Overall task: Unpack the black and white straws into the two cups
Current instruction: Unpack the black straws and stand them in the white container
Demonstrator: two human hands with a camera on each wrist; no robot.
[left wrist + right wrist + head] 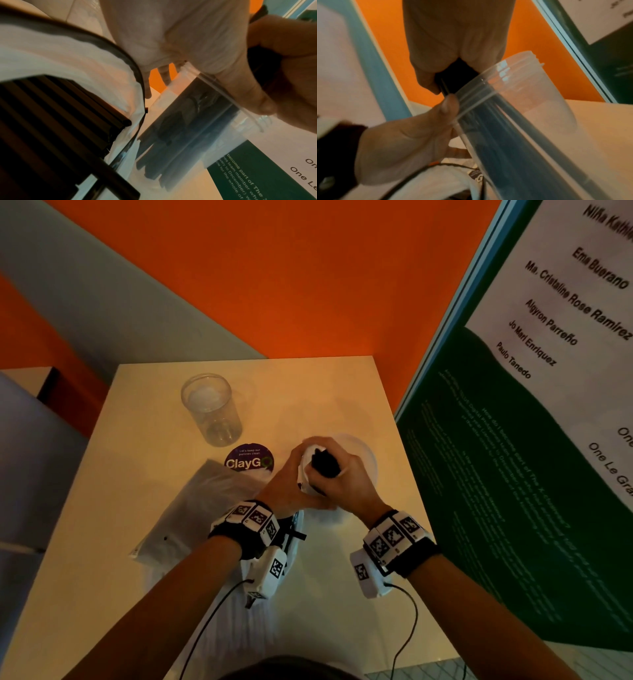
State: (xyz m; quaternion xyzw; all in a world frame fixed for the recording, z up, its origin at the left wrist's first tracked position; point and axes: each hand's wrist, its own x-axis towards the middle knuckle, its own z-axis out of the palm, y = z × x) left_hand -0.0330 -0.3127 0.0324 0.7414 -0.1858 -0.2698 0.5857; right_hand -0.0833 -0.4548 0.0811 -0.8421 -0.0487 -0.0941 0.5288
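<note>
My right hand (346, 477) (453, 33) grips a bundle of black straws (325, 463) (496, 135) by its top. The bundle stands inside a clear plastic cup (366, 460) (539, 101) at the table's middle right. My left hand (287, 484) (402, 142) holds this cup near the rim, thumb on the outside. Something white shows between the left fingers; what it is stays unclear. A second clear cup (210, 409) stands empty at the back left. Under my left wrist lies a white bag (68, 60) with more black straws (51, 115) in it.
A flat plastic bag (205, 501) lies on the pale table (342, 392) left of my hands, next to a round purple sticker (249, 458). A green and white poster board (513, 440) stands along the right edge. An orange wall rises behind.
</note>
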